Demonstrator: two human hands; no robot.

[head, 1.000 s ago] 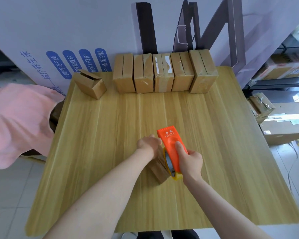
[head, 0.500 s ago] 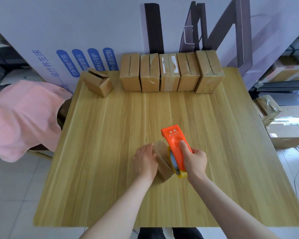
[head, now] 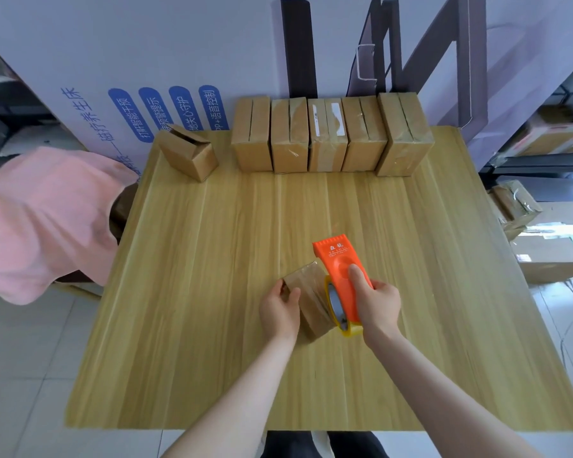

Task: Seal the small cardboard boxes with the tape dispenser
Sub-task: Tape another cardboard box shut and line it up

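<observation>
A small cardboard box (head: 306, 292) lies near the middle front of the wooden table (head: 212, 292), its top glossy with tape. My left hand (head: 278, 310) holds the box at its left side, thumb on top. My right hand (head: 376, 302) grips the orange tape dispenser (head: 339, 276), which rests against the box's right side with its yellow tape roll (head: 339, 309) low and its toothed end pointing away from me. A row of several closed boxes (head: 328, 137) stands along the table's back edge. One open box (head: 189, 153) sits tilted at the back left.
A pink cloth (head: 43, 219) drapes over something just off the table's left edge. Cardboard cartons (head: 549, 239) lie on the floor to the right. A white printed panel (head: 139, 77) and dark frames stand behind the table.
My left hand slid from the box's far end to its near left side. The dispenser shifted slightly along the box's right side. The camera view rose a little.
</observation>
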